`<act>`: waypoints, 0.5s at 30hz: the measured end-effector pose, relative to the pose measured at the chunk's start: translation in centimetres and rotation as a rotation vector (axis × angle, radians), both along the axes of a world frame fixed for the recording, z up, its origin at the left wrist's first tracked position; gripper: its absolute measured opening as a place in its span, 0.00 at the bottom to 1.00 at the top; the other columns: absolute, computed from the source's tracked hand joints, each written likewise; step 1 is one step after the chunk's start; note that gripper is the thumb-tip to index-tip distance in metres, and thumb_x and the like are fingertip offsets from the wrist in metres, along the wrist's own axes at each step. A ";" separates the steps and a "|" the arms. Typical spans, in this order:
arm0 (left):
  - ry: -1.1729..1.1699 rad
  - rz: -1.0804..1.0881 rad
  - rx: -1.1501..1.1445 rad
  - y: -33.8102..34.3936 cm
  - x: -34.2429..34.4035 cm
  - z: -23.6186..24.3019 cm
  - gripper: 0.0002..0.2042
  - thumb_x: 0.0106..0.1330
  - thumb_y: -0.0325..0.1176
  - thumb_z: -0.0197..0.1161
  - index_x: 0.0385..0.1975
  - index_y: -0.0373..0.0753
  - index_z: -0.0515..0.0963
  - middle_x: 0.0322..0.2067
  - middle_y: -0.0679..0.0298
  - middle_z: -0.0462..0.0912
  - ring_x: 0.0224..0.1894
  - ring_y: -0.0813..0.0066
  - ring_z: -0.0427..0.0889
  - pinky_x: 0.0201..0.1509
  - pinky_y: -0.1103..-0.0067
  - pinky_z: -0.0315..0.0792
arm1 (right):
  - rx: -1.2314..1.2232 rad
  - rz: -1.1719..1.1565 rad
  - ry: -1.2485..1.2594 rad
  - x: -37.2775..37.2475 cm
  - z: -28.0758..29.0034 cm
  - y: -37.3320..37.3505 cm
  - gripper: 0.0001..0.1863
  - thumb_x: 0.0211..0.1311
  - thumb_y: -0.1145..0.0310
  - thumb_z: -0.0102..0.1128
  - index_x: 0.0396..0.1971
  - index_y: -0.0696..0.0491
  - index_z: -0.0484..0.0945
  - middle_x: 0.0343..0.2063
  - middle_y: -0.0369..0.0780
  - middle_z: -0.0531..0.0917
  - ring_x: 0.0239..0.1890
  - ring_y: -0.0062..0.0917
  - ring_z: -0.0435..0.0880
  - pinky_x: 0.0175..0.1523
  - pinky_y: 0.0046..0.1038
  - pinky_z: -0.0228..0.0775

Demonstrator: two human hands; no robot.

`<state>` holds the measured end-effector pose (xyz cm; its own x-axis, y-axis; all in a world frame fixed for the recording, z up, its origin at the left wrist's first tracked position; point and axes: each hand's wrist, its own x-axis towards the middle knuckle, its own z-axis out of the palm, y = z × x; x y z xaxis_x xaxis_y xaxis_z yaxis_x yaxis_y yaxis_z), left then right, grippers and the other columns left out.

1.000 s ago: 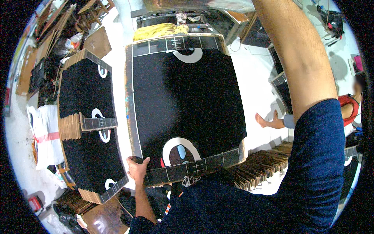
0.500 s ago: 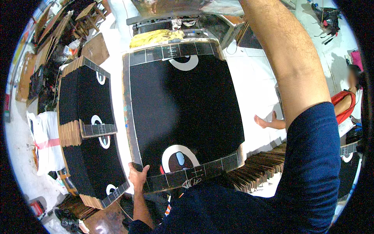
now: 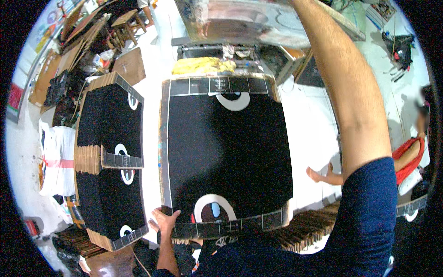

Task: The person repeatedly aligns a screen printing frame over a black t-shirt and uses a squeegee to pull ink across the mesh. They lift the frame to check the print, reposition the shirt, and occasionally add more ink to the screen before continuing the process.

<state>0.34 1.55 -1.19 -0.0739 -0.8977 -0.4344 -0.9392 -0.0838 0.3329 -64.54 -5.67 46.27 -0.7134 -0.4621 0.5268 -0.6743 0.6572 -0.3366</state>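
The black board (image 3: 230, 147) and the left hand (image 3: 164, 219) sit lower in view than half a second ago; more of the paint-smeared panel (image 3: 244, 21) shows beyond. The board is smooth, flat and squarish, with pale curved rings and gridded end strips. The left hand is open, thumb and fingers spread at its near left corner; the board lies ahead and rightward. The right hand is out of view, its bare forearm (image 3: 346, 78) stretched forward.

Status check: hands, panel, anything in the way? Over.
Left hand open at near-left corner of black panel. Right hand out of view, forearm at upper right. Yellow cloth beyond panel's far edge; another person's foot off its right side.
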 end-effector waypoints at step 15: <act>0.430 -0.764 -0.751 -12.0 -45.7 1.9 0.36 0.66 0.54 0.66 0.71 0.44 0.69 0.71 0.43 0.64 0.74 0.42 0.60 0.72 0.47 0.57 | 0.101 0.188 0.120 -3.3 0.5 -1.0 0.29 0.64 0.49 0.49 0.52 0.57 0.84 0.55 0.57 0.82 0.61 0.50 0.81 0.65 0.45 0.72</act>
<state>-45.34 -10.45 0.69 -0.7217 -0.5767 0.3829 -0.4566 0.8123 0.3628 -67.83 -6.69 46.78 -0.5447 -0.6360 0.5467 -0.8194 0.5424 -0.1854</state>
